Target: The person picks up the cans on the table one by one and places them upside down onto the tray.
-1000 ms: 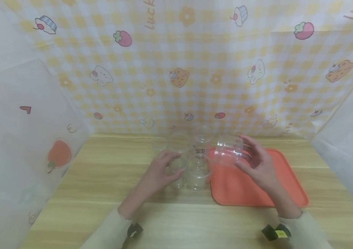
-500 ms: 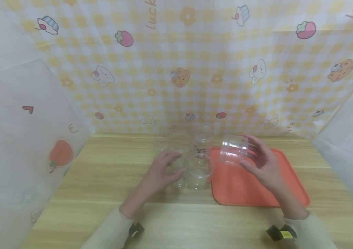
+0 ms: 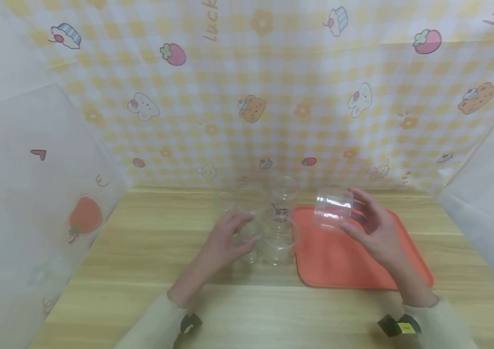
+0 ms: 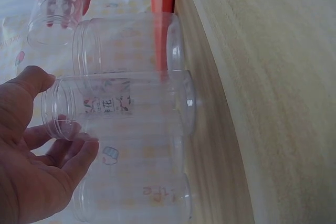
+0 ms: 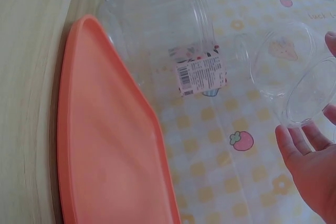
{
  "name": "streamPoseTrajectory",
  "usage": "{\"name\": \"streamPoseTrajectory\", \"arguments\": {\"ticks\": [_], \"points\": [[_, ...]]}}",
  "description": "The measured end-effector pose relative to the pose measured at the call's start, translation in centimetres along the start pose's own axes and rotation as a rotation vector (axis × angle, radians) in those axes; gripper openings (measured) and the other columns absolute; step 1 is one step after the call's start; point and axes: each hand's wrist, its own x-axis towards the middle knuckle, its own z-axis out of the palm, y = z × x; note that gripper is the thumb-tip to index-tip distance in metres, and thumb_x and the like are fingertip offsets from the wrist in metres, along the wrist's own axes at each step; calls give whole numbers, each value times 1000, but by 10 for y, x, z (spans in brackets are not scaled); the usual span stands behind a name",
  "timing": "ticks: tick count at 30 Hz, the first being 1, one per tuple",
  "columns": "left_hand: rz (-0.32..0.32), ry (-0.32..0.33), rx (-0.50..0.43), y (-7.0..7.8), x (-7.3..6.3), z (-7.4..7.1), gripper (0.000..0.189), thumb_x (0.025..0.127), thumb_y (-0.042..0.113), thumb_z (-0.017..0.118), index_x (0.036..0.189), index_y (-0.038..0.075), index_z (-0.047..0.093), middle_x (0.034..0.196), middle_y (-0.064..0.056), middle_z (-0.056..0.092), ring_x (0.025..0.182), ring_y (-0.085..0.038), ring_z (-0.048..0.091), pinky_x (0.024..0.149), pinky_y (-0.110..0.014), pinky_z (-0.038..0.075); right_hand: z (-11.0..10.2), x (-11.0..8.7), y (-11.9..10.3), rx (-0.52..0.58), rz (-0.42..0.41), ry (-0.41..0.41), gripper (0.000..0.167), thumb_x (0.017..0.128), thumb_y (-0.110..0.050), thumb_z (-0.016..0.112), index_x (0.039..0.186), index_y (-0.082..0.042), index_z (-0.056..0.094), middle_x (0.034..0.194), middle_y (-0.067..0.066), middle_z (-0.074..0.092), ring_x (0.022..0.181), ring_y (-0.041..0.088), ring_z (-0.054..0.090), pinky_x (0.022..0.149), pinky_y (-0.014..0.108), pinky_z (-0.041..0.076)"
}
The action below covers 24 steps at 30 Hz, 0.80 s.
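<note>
My right hand [image 3: 375,230] holds a short, wide clear plastic jar [image 3: 333,209] by its end, tilted on its side above the left part of an orange tray [image 3: 338,269]. My left hand [image 3: 221,242] grips the neck of a slim, tall clear jar [image 4: 157,106] that stands on the table; thumb and fingers lie on opposite sides of its rim. Close to its right stands a wider clear jar [image 3: 278,252]. In the right wrist view, a printed label [image 5: 202,74] shows on one of the standing jars.
Behind the left hand stand more clear jars, among them a wide one [image 3: 251,199] and a small one [image 3: 224,201]. Another jar [image 3: 285,188] is at the back, close to the checked cloth [image 3: 229,140]. The wooden table [image 3: 151,237] extends to both sides.
My right hand has moved to the right with the short jar, from the tray's left edge to over the tray. The left hand stays on the slim jar.
</note>
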Motion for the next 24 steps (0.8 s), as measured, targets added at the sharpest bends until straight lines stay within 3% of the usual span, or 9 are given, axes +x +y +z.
{"name": "streamPoseTrajectory", "arguments": {"ticks": [8, 24], "points": [[-2, 7, 2, 0, 0, 1, 49, 84, 9, 83, 127, -4, 63, 120, -13, 61, 106, -27, 59, 89, -45, 57, -6, 0, -3, 1, -28, -13, 75, 76, 33, 63, 146, 12, 42, 142, 21, 50, 125, 25, 55, 101, 29, 49], [-22, 18, 10, 0, -2, 2, 51, 83, 6, 82, 130, 0, 63, 120, -10, 60, 104, -23, 58, 89, -43, 57, -15, -1, -3, -41, 5, -41, 77, 78, 32, 63, 148, 10, 42, 146, 17, 48, 126, 23, 54, 102, 27, 48]]}}
